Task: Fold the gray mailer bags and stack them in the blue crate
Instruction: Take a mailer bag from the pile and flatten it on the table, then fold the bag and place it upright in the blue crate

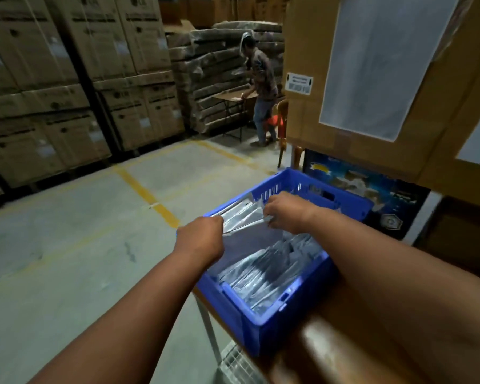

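A blue crate [263,322] stands on a brown table at the lower right, holding several folded gray mailer bags [269,275] in rows. Above the crate's far left part I hold one gray mailer bag [243,220] between both hands. My left hand [203,236] grips its left edge, fingers curled round it. My right hand [283,214] pinches its right edge over the crate. The lower half of the held bag hangs into the crate.
The brown table [330,350] has a metal leg at its left corner. A large cardboard box [372,79] rises behind the crate at right. Stacked cartons [67,87] line the left. A person [261,87] stands at a small table far back. Yellow lines mark the concrete floor.
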A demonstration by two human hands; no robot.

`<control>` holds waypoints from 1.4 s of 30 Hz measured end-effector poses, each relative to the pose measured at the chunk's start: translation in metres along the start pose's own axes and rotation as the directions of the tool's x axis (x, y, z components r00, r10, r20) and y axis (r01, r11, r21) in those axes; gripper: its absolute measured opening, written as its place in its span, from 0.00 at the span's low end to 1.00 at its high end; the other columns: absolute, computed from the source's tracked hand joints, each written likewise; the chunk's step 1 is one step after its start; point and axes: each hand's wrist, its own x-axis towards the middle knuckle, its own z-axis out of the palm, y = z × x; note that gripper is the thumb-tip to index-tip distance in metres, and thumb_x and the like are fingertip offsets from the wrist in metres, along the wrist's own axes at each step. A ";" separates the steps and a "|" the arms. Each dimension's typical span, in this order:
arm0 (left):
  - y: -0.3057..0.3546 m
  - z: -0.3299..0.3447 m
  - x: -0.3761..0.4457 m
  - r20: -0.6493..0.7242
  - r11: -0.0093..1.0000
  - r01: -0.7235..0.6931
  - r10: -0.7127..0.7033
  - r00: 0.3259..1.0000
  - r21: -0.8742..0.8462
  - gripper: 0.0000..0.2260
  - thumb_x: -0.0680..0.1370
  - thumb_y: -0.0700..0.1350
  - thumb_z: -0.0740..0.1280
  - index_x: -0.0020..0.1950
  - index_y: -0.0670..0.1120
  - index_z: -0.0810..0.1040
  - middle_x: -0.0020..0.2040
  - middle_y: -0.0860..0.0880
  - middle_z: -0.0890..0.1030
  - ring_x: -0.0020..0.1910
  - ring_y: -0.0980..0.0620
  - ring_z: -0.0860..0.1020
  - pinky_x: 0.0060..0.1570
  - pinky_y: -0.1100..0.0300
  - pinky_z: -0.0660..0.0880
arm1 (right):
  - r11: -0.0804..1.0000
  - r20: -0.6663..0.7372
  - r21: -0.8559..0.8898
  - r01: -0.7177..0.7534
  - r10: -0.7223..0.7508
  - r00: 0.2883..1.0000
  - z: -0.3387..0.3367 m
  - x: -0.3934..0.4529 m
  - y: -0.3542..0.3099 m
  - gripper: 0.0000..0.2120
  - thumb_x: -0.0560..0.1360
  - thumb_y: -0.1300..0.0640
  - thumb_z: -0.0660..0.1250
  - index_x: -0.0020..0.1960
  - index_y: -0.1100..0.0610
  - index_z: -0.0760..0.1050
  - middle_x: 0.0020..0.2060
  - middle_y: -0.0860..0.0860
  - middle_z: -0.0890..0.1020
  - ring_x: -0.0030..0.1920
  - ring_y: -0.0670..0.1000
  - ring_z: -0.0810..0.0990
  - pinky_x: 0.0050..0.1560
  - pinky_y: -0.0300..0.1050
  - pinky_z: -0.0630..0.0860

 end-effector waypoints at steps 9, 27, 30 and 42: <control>-0.011 0.015 -0.009 0.017 0.992 0.018 -0.021 1.000 0.126 0.09 0.74 0.39 0.64 0.47 0.54 0.73 0.46 0.51 0.80 0.54 0.46 0.81 0.54 0.51 0.67 | 0.999 0.048 -0.032 -0.034 0.036 0.998 0.022 0.043 -0.015 0.06 0.79 0.49 0.71 0.55 0.46 0.84 0.51 0.50 0.81 0.52 0.58 0.82 0.49 0.49 0.78; 0.151 -0.005 -0.034 -0.176 0.940 -0.339 0.340 0.924 0.035 0.16 0.75 0.60 0.66 0.57 0.53 0.78 0.53 0.50 0.82 0.53 0.43 0.81 0.51 0.48 0.74 | 0.950 -0.140 0.213 -0.227 0.260 0.955 -0.003 -0.130 -0.003 0.14 0.80 0.44 0.70 0.65 0.40 0.77 0.60 0.43 0.74 0.61 0.50 0.76 0.60 0.55 0.78; 0.217 -0.002 -0.055 -0.135 0.886 -0.463 0.456 0.880 -0.020 0.16 0.73 0.59 0.65 0.57 0.53 0.78 0.52 0.49 0.82 0.51 0.42 0.82 0.49 0.48 0.76 | 0.919 -0.135 0.226 -0.323 0.358 0.924 -0.002 -0.212 0.014 0.12 0.79 0.47 0.69 0.62 0.42 0.78 0.53 0.41 0.70 0.55 0.48 0.75 0.55 0.50 0.76; 0.481 0.020 -0.202 0.130 0.440 -0.888 0.896 0.424 -0.137 0.40 0.79 0.72 0.63 0.85 0.58 0.55 0.83 0.48 0.61 0.81 0.44 0.61 0.76 0.43 0.64 | 0.569 0.112 0.297 -0.767 0.777 0.619 0.072 -0.577 0.068 0.42 0.80 0.39 0.69 0.86 0.47 0.53 0.82 0.53 0.66 0.81 0.58 0.64 0.79 0.57 0.65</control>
